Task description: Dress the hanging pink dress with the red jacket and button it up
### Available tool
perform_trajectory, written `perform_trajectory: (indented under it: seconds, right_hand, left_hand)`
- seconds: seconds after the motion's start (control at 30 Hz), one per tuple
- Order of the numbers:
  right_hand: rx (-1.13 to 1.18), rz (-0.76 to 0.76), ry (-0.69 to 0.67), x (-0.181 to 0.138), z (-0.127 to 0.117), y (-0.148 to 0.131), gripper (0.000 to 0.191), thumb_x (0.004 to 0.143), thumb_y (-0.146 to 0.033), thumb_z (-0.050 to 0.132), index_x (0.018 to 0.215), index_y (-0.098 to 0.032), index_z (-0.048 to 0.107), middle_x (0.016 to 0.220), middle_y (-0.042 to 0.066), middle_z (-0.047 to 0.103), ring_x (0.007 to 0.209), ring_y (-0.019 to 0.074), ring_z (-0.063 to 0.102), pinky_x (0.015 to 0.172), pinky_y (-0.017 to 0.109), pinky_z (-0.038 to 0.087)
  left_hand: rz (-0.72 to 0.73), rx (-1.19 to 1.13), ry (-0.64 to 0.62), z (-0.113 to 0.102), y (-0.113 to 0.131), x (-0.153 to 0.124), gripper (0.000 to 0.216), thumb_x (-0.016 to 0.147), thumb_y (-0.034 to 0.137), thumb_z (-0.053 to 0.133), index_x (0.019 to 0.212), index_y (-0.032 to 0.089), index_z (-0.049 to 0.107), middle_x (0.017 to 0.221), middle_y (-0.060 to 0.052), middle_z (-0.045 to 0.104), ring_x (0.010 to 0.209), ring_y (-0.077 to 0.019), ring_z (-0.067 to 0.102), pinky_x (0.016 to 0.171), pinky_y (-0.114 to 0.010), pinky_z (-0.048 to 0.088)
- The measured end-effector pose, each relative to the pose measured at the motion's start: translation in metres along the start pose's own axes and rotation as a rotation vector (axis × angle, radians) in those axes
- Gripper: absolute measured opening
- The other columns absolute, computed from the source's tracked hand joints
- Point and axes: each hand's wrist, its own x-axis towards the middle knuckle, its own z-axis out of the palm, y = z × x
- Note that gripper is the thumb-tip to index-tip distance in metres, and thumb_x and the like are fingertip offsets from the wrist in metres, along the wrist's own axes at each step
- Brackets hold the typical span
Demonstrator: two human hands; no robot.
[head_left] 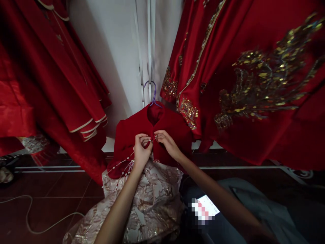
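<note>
Head view: red jacket (127, 139) hangs on a purple hanger (153, 93), centre of frame, in front of a white wall (109, 51) w/ a vertical strip running up it. Both hands are up at the jacket's front opening, just below the collar.

Left hand (141, 152): fingers curled in narrow, pinching the left front edge at the closure. Right hand (167, 144): fingers also drawn together, pinching the opposite edge. Fingertips of the 2 hands nearly meet; a small beaded bit shows btwn them, too small to tell what exactly.

Bead strings (122, 164) trail off the jacket's lower left, beside the left wrist. Under the jacket sits a pale brocade skirt (154, 196) w/ floral pattern, spreading down onto the floor (50, 189), dark red tiles.

Left side: plain red gown (50, 78) w/ cream piping at the hems. Right side: red gown w/ gold sequin embroidery (254, 84), hanging close beside the jacket. White cable (27, 220) loops over the floor, bottom left. Bottom right, under the right forearm: small lit screen (204, 208), blurred, next to grey cloth (254, 200).
</note>
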Motion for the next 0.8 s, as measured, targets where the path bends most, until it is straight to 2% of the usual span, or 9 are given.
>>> perform_trajectory:
  seconds: [0.1,0.37,0.67,0.8]
  right_hand:
    - [-0.038,-0.054,0.020,-0.005,0.002,0.002,0.019,0.080,-0.027,0.051,0.098,-0.024,0.052,0.094,0.002,0.059,0.087,0.0145,0.057,0.083,0.031,0.046]
    - [-0.334,-0.244,0.057,-0.009,0.000,-0.012,0.015,0.082,-0.028,0.056,0.096,-0.021,0.059,0.090,0.003,0.064,0.080,0.0143,0.061,0.077,0.030,0.051]
    - [-0.364,-0.297,0.172,-0.016,0.006,-0.019,0.015,0.083,-0.027,0.056,0.095,-0.021,0.064,0.094,0.004,0.066,0.081,0.0150,0.064,0.074,0.030,0.056]
    - [-0.347,-0.291,0.199,-0.018,0.005,-0.021,0.020,0.083,-0.027,0.055,0.099,-0.023,0.067,0.097,0.004,0.067,0.086,0.0161,0.064,0.075,0.030,0.057]
  left_hand:
    - [-0.065,-0.104,0.030,-0.002,-0.002,-0.002,0.016,0.073,0.022,0.058,0.086,0.019,0.049,0.085,-0.004,0.061,0.082,-0.0131,0.061,0.082,-0.030,0.049]
    - [-0.045,-0.127,0.035,-0.009,0.003,-0.002,0.017,0.070,0.025,0.065,0.081,0.013,0.062,0.080,-0.006,0.069,0.075,-0.0140,0.066,0.075,-0.027,0.053]
    - [0.131,0.210,-0.158,-0.021,0.033,-0.007,0.016,0.076,0.023,0.058,0.091,0.019,0.065,0.088,-0.002,0.070,0.079,-0.0128,0.067,0.077,-0.025,0.054]
    - [0.136,0.253,-0.170,-0.022,0.037,-0.004,0.015,0.077,0.026,0.058,0.087,0.018,0.065,0.084,-0.001,0.070,0.075,-0.0129,0.067,0.076,-0.025,0.055]
